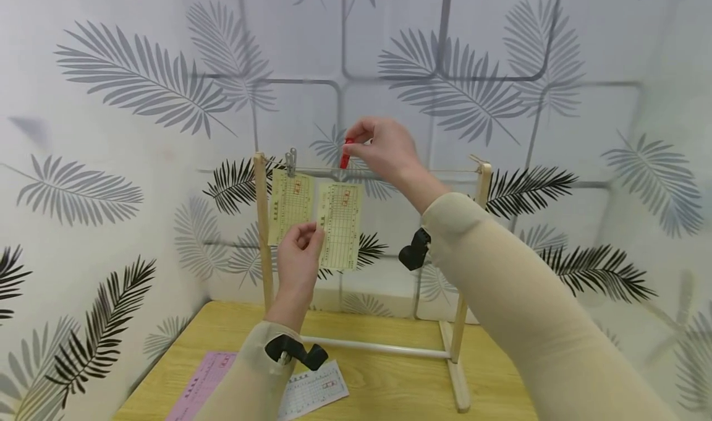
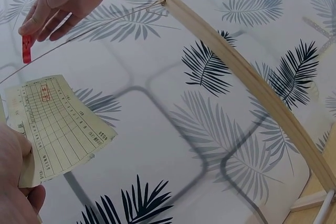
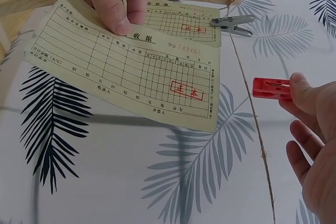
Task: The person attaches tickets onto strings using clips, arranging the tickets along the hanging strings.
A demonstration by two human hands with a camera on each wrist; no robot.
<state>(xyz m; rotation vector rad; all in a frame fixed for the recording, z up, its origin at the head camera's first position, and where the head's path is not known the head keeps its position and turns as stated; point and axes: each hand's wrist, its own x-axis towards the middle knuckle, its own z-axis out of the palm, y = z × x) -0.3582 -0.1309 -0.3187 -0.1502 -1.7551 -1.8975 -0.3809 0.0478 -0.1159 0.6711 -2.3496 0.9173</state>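
Observation:
My left hand point(image 1: 300, 254) pinches a yellow receipt slip point(image 3: 131, 72) by its left edge and holds it upright just below the string point(image 1: 411, 171). Between the thumb and fingers of my right hand point(image 1: 386, 149) is a red clothespin point(image 3: 270, 88), its nose pointing down at the string above the slip. In the right wrist view the pin's tip comes close to the string, and the slip's top edge lies a little to the other side. Left of it, a second yellow receipt point(image 1: 292, 198) hangs from the string under a grey clothespin point(image 3: 233, 24).
A wooden frame with a left post point(image 1: 262, 223) and right post point(image 1: 483, 189) carries the string. A white bar point(image 1: 384, 347) joins its base. On the wooden table point(image 1: 389, 390) lie a pink slip point(image 1: 203, 384) and a white slip point(image 1: 317, 387). A leaf-patterned wall stands behind.

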